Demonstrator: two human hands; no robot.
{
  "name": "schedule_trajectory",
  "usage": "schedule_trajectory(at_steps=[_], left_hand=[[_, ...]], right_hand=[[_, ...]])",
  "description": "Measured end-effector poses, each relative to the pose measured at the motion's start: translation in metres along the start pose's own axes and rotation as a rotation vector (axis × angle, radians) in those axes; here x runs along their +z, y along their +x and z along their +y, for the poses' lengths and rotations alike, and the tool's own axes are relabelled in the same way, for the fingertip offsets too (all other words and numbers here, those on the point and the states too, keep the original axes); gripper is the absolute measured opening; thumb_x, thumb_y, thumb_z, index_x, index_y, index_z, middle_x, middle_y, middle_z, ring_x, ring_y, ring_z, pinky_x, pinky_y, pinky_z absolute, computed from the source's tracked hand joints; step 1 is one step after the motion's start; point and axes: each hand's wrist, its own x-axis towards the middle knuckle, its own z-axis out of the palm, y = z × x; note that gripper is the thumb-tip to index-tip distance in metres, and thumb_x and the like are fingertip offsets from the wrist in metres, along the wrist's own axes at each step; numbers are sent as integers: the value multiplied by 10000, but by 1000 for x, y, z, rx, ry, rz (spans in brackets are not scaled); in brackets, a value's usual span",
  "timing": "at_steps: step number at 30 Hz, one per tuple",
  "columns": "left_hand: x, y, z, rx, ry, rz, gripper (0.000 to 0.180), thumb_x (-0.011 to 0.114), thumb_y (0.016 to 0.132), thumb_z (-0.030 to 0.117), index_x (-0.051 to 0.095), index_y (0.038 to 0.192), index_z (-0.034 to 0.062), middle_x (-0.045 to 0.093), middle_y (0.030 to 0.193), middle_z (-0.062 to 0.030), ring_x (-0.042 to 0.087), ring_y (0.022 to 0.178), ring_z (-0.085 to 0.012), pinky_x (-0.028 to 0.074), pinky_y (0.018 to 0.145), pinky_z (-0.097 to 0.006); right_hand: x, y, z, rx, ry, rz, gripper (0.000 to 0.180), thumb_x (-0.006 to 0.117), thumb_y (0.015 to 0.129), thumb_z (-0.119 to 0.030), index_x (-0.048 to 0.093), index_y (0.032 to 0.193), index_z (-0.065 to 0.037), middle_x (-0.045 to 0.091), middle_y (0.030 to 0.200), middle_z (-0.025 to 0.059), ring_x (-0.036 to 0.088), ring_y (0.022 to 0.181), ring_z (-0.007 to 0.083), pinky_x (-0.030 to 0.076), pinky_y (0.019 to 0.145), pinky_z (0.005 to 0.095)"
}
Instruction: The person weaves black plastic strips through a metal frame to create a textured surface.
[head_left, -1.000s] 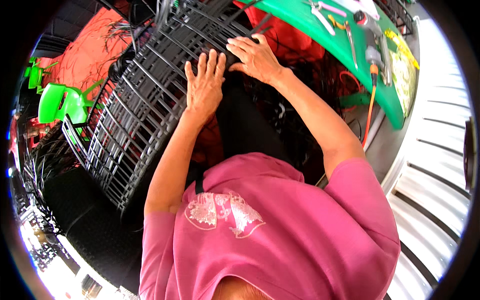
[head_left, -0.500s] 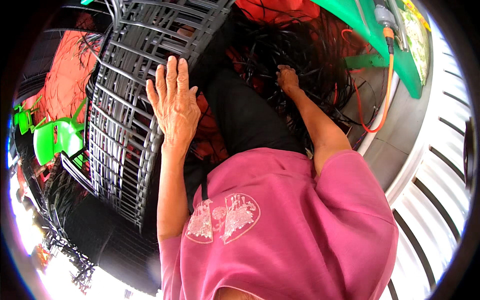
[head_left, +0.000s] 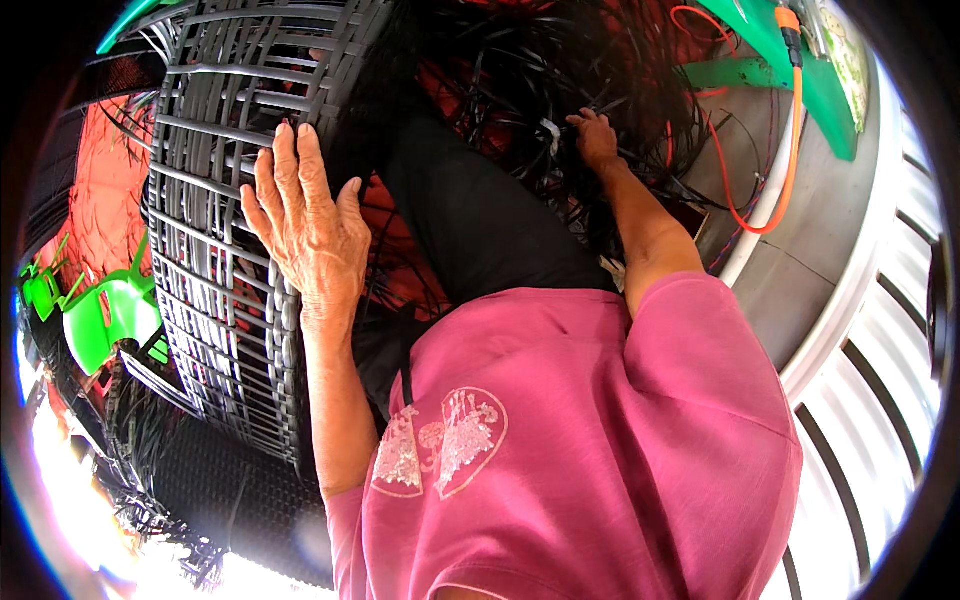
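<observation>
My left hand [head_left: 315,235] lies flat with its fingers stretched out on a grey woven piece [head_left: 225,200], an openwork of flat strips and rods on the left. It presses on the side of the piece, near its right edge, and grips nothing. My right hand [head_left: 597,140] is farther right, at a tangled heap of long black strips [head_left: 530,75]. Its fingers are bent in among the strips. What they hold, if anything, I cannot make out. My black-trousered leg stretches between the woven piece and the heap.
Bright green chairs [head_left: 110,320] stand at the left, beyond the woven piece. A black woven panel [head_left: 230,480] lies lower left. An orange cable [head_left: 797,120] hangs by a green table leg [head_left: 835,120] at upper right. A slatted white surface [head_left: 850,440] runs along the right.
My view has turned a little, so the woven piece and my left hand appear farther left. My left hand stays on the piece; my right hand stays by the strips.
</observation>
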Motion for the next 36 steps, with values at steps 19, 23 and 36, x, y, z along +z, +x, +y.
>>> schedule_trajectory(at_steps=[19, 23, 36], left_hand=[[7, -6, -4, -5, 21, 31, 680, 685, 762, 206, 389, 1366, 101, 427, 1378, -91, 382, 1267, -310, 246, 1054, -500], [7, -5, -4, 33, -11, 62, 709, 711, 725, 222, 401, 1349, 90, 425, 1368, -92, 387, 1244, -318, 252, 1033, -516], [-10, -18, 1, 90, -536, 275, 305, 676, 793, 96, 617, 1074, -7, 620, 1083, -157, 571, 1057, -295, 439, 920, -358]], right_hand=[[-111, 3, -18, -97, -255, -224, 94, 608, 760, -140, 656, 823, -89, 663, 812, 130, 636, 836, 327, 500, 698, 440], [-201, -12, -42, -270, -238, -140, 128, 598, 747, -110, 673, 846, -84, 647, 810, 172, 630, 787, 365, 515, 675, 446], [-410, -80, -100, -249, 450, 95, 90, 626, 780, -119, 650, 797, -34, 615, 674, 23, 587, 640, 105, 436, 589, 262]])
